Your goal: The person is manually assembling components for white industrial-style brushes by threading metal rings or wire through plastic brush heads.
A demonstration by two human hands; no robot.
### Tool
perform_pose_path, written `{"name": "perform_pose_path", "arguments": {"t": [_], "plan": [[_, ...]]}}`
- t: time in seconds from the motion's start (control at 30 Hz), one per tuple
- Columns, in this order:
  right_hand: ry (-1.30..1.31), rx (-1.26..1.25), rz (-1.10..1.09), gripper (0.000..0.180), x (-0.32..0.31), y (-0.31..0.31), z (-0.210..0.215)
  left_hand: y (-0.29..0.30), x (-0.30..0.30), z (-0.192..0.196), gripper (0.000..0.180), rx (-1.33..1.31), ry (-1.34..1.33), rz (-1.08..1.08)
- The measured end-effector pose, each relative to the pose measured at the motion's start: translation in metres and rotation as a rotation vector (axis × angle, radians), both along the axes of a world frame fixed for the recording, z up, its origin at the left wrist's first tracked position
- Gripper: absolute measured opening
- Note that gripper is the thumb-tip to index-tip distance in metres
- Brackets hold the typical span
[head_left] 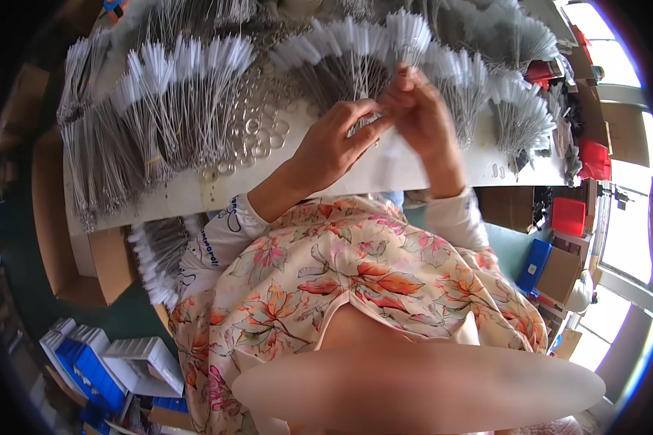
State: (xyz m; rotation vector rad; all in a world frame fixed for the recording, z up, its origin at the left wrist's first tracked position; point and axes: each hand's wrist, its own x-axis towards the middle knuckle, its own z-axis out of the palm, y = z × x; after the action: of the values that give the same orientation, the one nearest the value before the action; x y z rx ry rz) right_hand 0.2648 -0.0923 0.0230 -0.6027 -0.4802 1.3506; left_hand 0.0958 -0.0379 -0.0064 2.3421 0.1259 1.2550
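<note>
My left hand point(336, 142) and my right hand point(419, 110) meet over the white table point(189, 194), fingertips pinched together on a small bunch of thin grey wires with white tips point(366, 122). The bunch lies between both hands, partly hidden by my fingers. Fanned bundles of the same white-tipped wires point(174, 87) cover the table beyond and to the left of my hands. A scatter of small metal rings point(257, 134) lies just left of my left hand.
More wire bundles point(519, 109) spread at the right of the table. Cardboard boxes point(54, 217) stand left of the table, blue and white bins point(101, 359) on the floor at lower left, red and blue boxes point(567, 216) at right.
</note>
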Motion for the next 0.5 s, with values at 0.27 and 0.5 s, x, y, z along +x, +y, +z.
{"name": "perform_pose_path", "arguments": {"t": [0.27,0.5], "plan": [[-2.844,-0.201,0.42,0.006,0.038,-0.068,0.004,-0.016,-0.039,-0.056,0.023,-0.429,0.282,-0.135],[-1.564,-0.183,0.434,0.011,-0.025,-0.054,-0.028,-0.03,-0.053,-0.043,0.021,-0.569,0.291,-0.152]]}}
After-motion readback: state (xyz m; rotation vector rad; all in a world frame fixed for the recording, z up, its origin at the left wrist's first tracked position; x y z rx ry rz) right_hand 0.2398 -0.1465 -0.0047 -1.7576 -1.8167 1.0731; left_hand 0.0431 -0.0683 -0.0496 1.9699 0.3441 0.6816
